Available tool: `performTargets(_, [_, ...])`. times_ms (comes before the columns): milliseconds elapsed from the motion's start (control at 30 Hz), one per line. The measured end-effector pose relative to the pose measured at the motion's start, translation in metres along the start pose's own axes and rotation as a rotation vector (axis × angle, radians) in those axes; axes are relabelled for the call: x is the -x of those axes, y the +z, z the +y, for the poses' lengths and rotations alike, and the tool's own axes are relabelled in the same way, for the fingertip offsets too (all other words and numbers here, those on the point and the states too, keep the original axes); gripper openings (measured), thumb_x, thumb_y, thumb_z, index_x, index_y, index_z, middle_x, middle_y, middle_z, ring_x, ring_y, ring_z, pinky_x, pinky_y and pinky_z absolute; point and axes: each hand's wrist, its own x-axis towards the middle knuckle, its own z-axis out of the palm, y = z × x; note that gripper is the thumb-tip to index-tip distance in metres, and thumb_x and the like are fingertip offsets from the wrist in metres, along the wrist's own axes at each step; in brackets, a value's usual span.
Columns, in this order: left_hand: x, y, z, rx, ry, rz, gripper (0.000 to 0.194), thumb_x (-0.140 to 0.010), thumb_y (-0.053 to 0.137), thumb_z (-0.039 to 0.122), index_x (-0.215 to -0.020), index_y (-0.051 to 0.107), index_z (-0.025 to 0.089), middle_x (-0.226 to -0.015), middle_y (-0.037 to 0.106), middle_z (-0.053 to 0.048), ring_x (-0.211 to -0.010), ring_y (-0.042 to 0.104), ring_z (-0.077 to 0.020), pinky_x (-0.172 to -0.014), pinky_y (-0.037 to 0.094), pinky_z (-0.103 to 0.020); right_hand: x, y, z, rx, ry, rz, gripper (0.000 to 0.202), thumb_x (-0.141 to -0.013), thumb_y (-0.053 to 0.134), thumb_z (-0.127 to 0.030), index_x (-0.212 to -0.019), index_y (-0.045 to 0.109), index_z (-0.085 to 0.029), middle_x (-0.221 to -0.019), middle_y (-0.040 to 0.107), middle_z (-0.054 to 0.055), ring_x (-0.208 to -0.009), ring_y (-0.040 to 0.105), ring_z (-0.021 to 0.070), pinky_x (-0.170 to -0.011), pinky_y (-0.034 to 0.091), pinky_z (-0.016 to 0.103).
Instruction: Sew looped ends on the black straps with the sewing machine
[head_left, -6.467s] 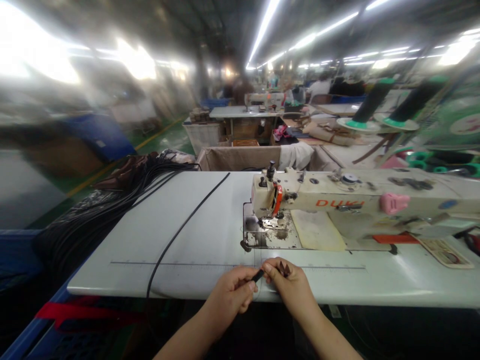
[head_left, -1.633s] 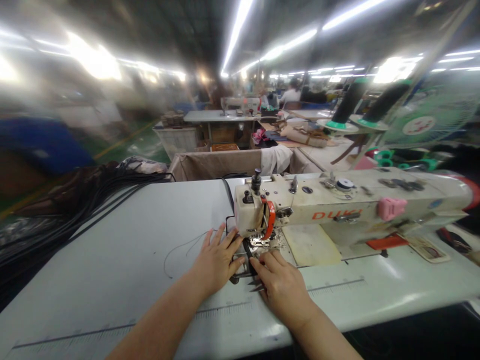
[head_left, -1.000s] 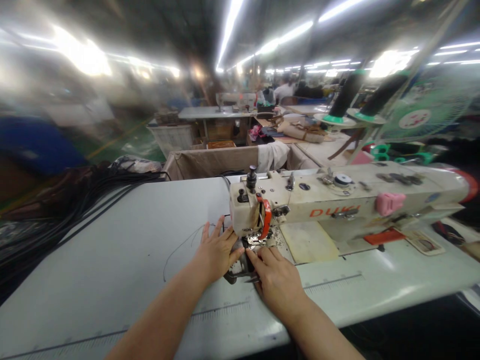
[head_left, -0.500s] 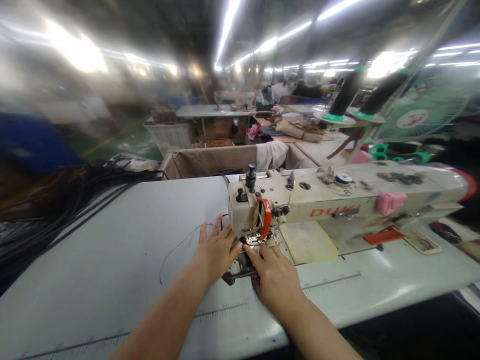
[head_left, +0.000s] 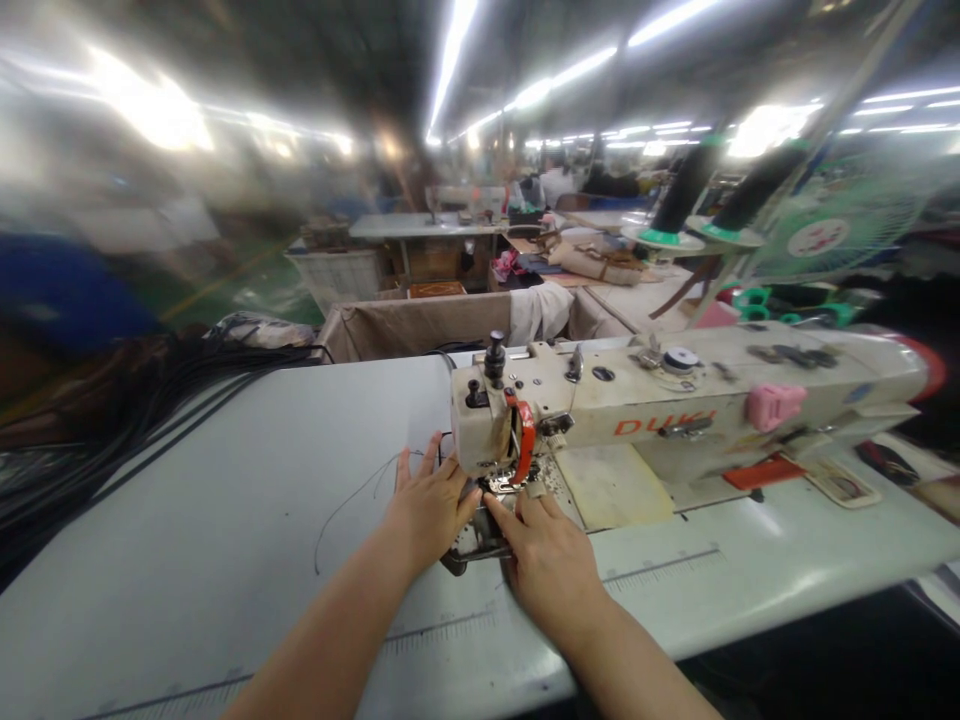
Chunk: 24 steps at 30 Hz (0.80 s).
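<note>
My left hand [head_left: 429, 510] lies with fingers spread on the left of the sewing machine's needle area, its index finger and thumb close to the presser foot [head_left: 504, 482]. From the right, my right hand [head_left: 551, 545] reaches in with its index finger stretched toward the foot. Its other fingers are bent lower on the machine bed, and a light band circles one of them. Between the fingertips is a small dark piece [head_left: 484, 487], partly hidden, whose kind I cannot make out. A loose dark thread [head_left: 330, 520] curls over the table left of my left hand.
The sewing machine [head_left: 645, 400] spans the right side of the white table [head_left: 247, 500]. Black cords [head_left: 172, 410] hang over its left edge. A cloth-lined bin [head_left: 420, 325] stands behind. Thread cones [head_left: 679, 200] and a green fan [head_left: 825, 235] are at the back right.
The view has shifted slightly, so the machine sits a little further left in the picture. Both hands keep nearly the same place by the presser foot.
</note>
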Motion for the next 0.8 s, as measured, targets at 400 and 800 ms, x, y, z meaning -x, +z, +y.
performTargets(400, [-0.0023,-0.0029,0.0021,0.016,-0.017,-0.021,0.039,-0.104,0.044,0.039,-0.136,0.062,0.027,-0.141,0.065,-0.012,-0.149,0.037,-0.0445,-0.116,0.016,-0.083,-0.0019,0.0,0.001,0.026,0.012,-0.061,0.052,-0.09,0.061,-0.012,-0.141,0.063,-0.022,-0.109,0.07,0.011,-0.104,0.057,0.0298,-0.081,0.052,0.038])
performTargets(800, [-0.0046,-0.004,0.0029,0.02,-0.045,-0.04,0.04,-0.104,0.043,0.039,-0.138,0.061,0.03,-0.144,0.063,-0.011,-0.151,0.035,-0.0414,-0.117,0.014,-0.082,-0.0012,0.0017,0.0025,0.005,-0.015,-0.011,0.055,-0.087,0.06,-0.007,-0.14,0.062,-0.02,-0.105,0.068,0.011,-0.102,0.055,0.0292,-0.082,0.049,0.038])
